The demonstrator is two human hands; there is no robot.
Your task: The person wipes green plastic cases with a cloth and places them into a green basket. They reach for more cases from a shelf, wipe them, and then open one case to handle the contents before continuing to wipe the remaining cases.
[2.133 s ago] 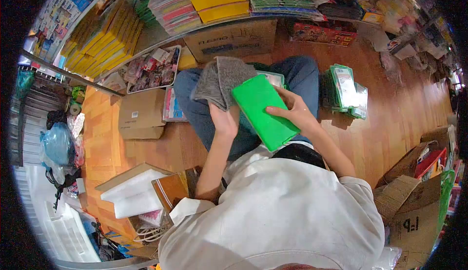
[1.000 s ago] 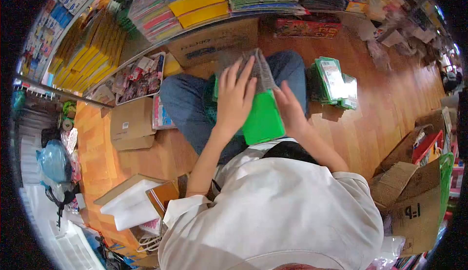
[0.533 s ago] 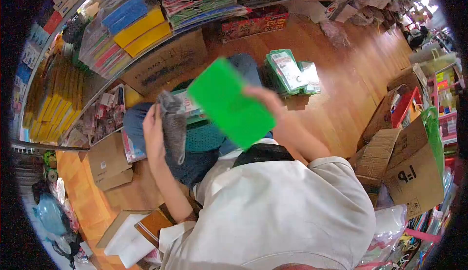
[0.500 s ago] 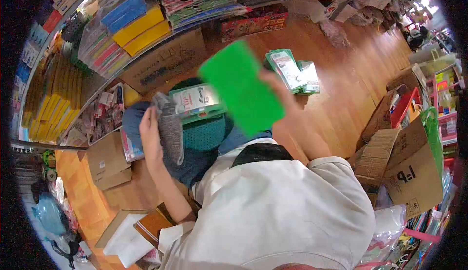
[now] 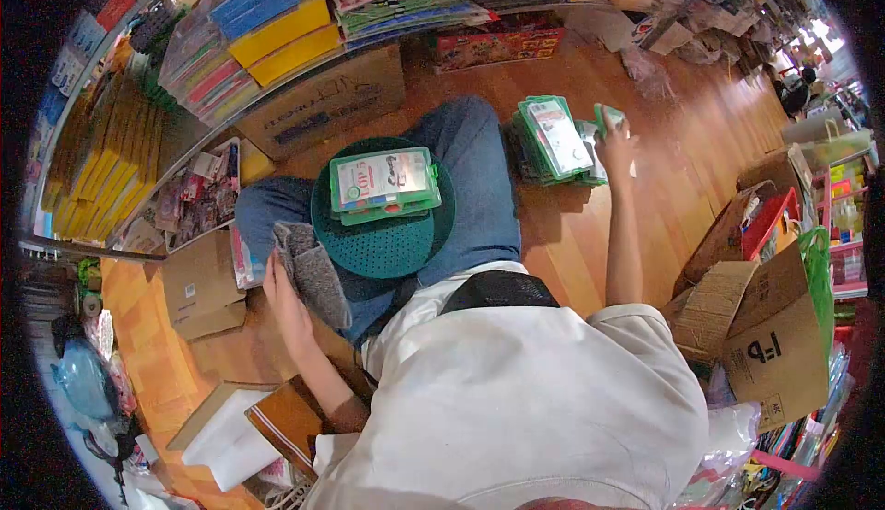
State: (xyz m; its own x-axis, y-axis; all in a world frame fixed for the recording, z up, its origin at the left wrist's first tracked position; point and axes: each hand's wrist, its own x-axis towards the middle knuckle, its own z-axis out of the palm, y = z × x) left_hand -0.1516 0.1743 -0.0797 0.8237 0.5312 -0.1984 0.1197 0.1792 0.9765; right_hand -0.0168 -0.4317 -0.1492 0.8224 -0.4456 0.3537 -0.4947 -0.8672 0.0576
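Observation:
My left hand (image 5: 288, 300) is closed on a grey cloth (image 5: 318, 280) beside my bent left knee. Out to the right, my right hand (image 5: 616, 149) grips a green plastic case (image 5: 607, 117), low over the floor. Close to it, labelled green plastic cases (image 5: 556, 137) lie in stacks on the wood floor. Between my legs is a round teal perforated stool (image 5: 373, 250), with a small pile of green cases (image 5: 385, 181) on top; the uppermost shows a white printed label.
Shelves of packaged books (image 5: 101, 164) and bagged goods line the left and far side. A cardboard box (image 5: 323, 100) sits under the far shelf. Open cartons (image 5: 779, 326) stand on my right, and another box (image 5: 198, 293) is at my left.
My right hand has carried the green case from over my lap to the floor stacks on the right. The left hand with the grey cloth has lowered slightly, away from the stool.

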